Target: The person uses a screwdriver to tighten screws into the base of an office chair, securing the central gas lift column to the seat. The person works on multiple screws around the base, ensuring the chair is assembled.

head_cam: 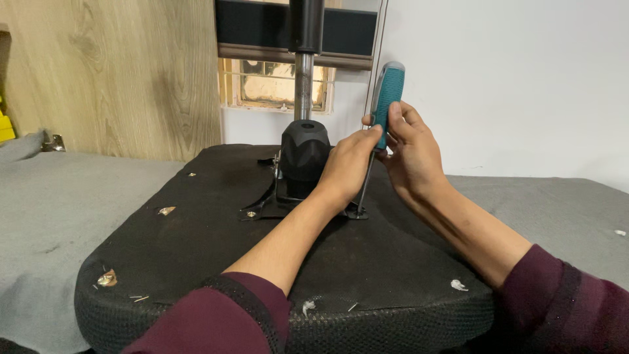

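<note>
Both hands grip an upright teal screwdriver on an upturned chair seat.

Bare hands, forearms uncovered, maroon knit sleeves pushed up, darker ribbed cuffs

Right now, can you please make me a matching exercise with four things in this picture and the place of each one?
Things:
1. teal-handled screwdriver
2. black plastic mechanism cover
3. shiny metal column
4. grey felt cloth

Places:
A. under the black upturned chair seat
B. rising above the cover
C. upright, between the left hand and right hand
D. at the seat's centre

Pairs: 1-C, 2-D, 3-B, 4-A
</note>
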